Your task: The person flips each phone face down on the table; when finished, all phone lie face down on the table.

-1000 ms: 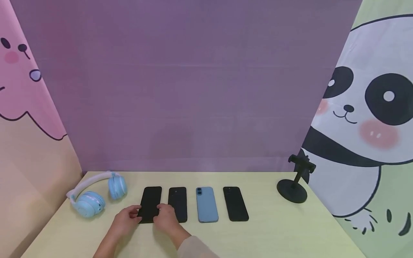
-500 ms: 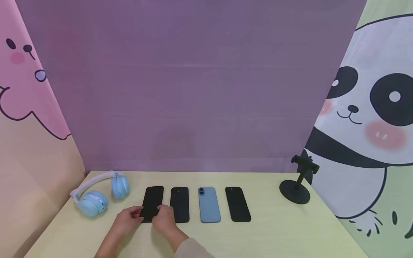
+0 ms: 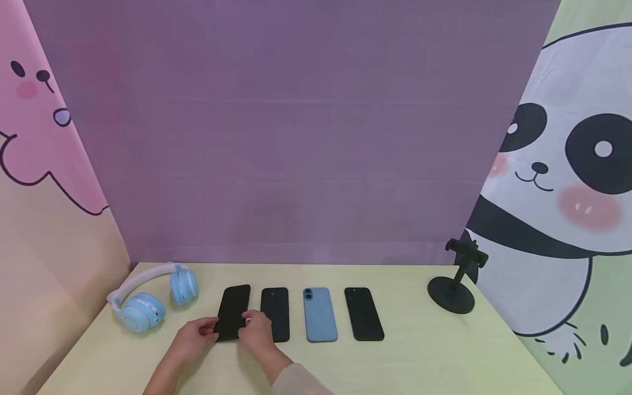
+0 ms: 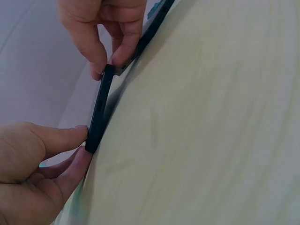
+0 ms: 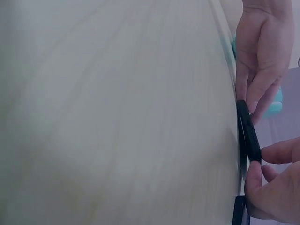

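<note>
In the head view a black phone [image 3: 233, 311] lies leftmost in a row of phones, its right edge tipped up off the table. My left hand [image 3: 191, 339] pinches its left edge low down, between thumb and fingers. On the opposite edge, my right hand [image 3: 257, 332] pinches the phone between thumb and fingertips. The left wrist view shows the bottom end of the phone [image 4: 99, 110] slanting upward, with a shadowed gap beneath its raised side. Beside my right hand lies a second dark phone [image 3: 276, 312], partly covered by that hand.
A light blue phone [image 3: 320, 315] and another black phone [image 3: 364, 314] continue the row rightward. Blue headphones [image 3: 143, 311] rest at the table's left. A black stand [image 3: 451, 294] with a round base stands at the right. A purple backdrop [image 3: 306, 164] rises behind the table [image 3: 395, 367].
The right hand has shifted slightly up and right, and the phone's right edge has lifted a little. The left hand keeps its hold. The head view has shifted slightly.
</note>
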A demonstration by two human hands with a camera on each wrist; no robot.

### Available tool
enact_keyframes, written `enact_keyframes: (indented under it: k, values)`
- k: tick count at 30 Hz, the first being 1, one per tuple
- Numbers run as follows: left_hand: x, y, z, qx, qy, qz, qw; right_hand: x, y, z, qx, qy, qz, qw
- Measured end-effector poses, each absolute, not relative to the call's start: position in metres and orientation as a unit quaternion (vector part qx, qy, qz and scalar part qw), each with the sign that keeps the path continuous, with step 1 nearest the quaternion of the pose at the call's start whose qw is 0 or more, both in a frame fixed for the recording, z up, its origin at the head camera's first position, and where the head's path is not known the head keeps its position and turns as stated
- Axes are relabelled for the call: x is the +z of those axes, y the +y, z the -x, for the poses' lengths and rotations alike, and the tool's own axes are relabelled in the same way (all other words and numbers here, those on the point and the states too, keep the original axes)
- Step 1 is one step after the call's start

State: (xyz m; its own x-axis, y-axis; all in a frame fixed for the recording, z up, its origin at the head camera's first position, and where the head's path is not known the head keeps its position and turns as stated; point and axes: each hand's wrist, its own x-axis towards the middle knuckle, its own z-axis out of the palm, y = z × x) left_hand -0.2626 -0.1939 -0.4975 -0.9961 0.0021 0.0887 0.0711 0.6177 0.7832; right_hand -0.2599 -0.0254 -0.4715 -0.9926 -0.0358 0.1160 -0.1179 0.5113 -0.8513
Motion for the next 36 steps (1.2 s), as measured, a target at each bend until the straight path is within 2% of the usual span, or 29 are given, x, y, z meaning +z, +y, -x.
enact_keyframes:
  k: [6,17,22,29,36]
  values:
    - [-0.498,-0.194,0.263,-0.444,-0.895,0.013,0.029,-0.474,-0.024,0.262,0.53,-0.847,-0.033,0.039]
    - [-0.492,-0.19,0.26,-0.46,-0.887,0.019,0.018,-0.472,-0.016,0.268,0.585,-0.809,-0.046,-0.019]
    - [-0.491,-0.19,0.26,-0.469,-0.882,0.049,0.01,-0.465,-0.015,0.267,0.622,-0.78,-0.056,-0.051]
    - [-0.492,-0.193,0.263,-0.514,-0.845,0.147,-0.018,-0.46,-0.016,0.267,0.676,-0.729,-0.068,-0.078]
    - [-0.491,-0.191,0.26,-0.58,-0.802,0.134,-0.047,-0.464,-0.014,0.269,0.721,-0.677,-0.104,-0.107]
